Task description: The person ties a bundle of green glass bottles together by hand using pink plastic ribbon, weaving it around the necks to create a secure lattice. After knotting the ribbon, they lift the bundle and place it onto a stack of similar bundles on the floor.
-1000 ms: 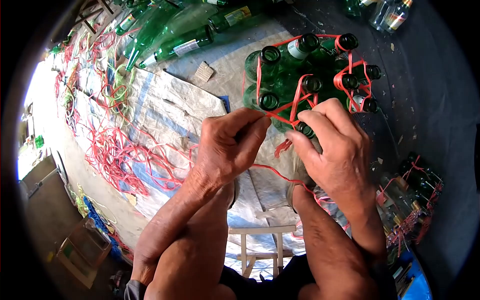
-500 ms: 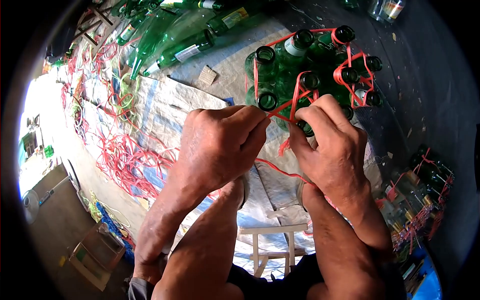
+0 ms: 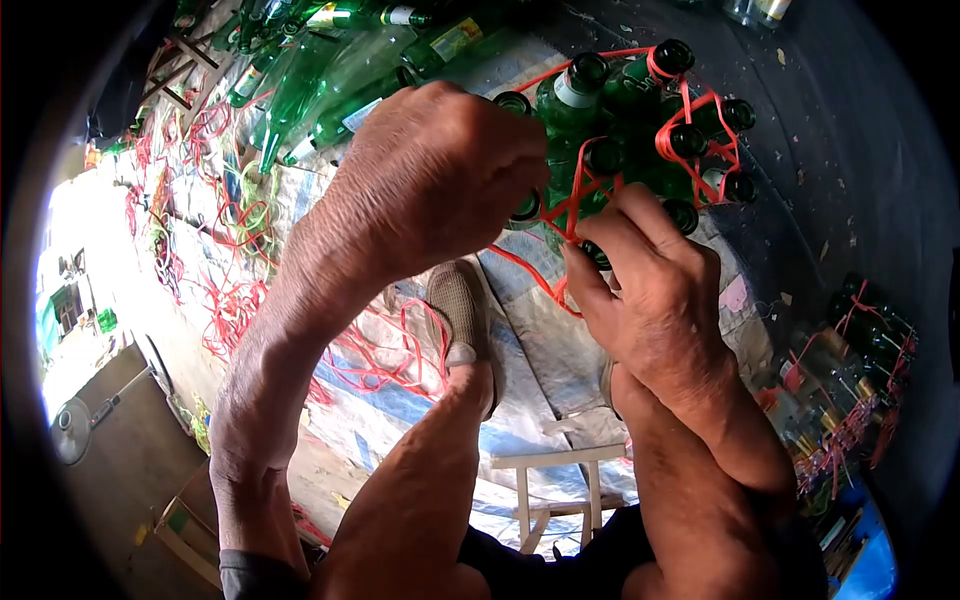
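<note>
- Raised since the earlier frame, the left hand partly covers two green bottles.
- Its fingers curl closed, contents hidden.
- Right hand: fingers pinched on the red strap, looped around bottle necks just beyond.

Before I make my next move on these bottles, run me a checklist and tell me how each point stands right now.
1. Standing bottles upright: ok, grouped with their mouths up.
2. Right hand on the red twine: ok, its fingertips pinch it beside the near necks.
3. Left hand gripping twine: cannot tell, its fingers are curled and turned from view.
4. Twine seated around every neck: cannot tell, the hands cover part of the near side.
5. Loose twine away from the feet: not ok, strands reach the left shoe.
</note>
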Demonstrator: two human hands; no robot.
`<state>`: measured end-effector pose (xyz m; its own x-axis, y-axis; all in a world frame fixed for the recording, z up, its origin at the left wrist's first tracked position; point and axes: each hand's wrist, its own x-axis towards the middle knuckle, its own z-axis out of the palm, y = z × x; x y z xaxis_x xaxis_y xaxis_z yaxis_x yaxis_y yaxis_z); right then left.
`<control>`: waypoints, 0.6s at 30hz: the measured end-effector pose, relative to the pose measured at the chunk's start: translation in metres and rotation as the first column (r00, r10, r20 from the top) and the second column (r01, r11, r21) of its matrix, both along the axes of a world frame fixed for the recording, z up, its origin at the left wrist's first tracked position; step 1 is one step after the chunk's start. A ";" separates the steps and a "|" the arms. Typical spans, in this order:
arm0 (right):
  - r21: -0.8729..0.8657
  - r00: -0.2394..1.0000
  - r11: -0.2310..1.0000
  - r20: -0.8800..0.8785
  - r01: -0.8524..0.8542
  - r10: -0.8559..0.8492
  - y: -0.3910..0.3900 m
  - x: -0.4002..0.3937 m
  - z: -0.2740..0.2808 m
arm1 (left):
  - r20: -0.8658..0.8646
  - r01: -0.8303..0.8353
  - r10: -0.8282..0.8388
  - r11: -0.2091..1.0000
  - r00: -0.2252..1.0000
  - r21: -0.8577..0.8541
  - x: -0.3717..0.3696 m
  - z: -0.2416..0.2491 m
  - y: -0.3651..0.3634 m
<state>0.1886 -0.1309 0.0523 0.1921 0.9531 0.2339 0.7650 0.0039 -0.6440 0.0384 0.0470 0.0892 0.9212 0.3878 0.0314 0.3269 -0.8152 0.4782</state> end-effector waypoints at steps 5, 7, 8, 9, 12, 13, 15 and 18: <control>-0.063 1.000 0.998 0.011 0.003 -0.002 -0.002 -0.001 0.000 | 0.001 -0.128 0.132 0.963 0.991 -0.238 -0.007 -0.012 0.006; -0.022 0.999 1.000 0.029 -0.017 0.017 -0.001 0.001 -0.002 | -0.043 -0.164 0.158 0.949 0.986 -0.270 -0.009 -0.017 0.008; -0.023 1.000 1.000 0.020 -0.013 0.014 -0.001 0.002 -0.003 | -0.046 -0.181 0.175 0.944 0.984 -0.277 -0.010 -0.018 0.007; -0.026 1.000 1.000 0.009 -0.011 0.011 -0.001 0.001 -0.003 | -0.050 -0.198 0.192 0.938 0.980 -0.285 -0.012 -0.020 0.005; -0.034 1.000 0.999 -0.011 -0.010 0.009 -0.002 0.001 -0.003 | 0.024 -0.267 0.287 0.917 0.958 -0.297 -0.017 -0.027 -0.006; -0.037 1.000 0.999 -0.014 -0.011 0.011 -0.002 0.001 -0.002 | 0.025 -0.309 0.334 0.895 0.942 -0.320 -0.017 -0.028 -0.009; -0.021 1.000 1.000 -0.026 0.008 -0.008 -0.002 -0.003 -0.004 | 0.024 -0.390 0.428 0.844 0.903 -0.369 -0.018 -0.027 -0.016; 0.002 0.999 1.000 -0.037 -0.001 0.001 -0.005 -0.001 -0.007 | 0.019 -0.482 0.544 0.760 0.839 -0.435 -0.019 -0.027 -0.027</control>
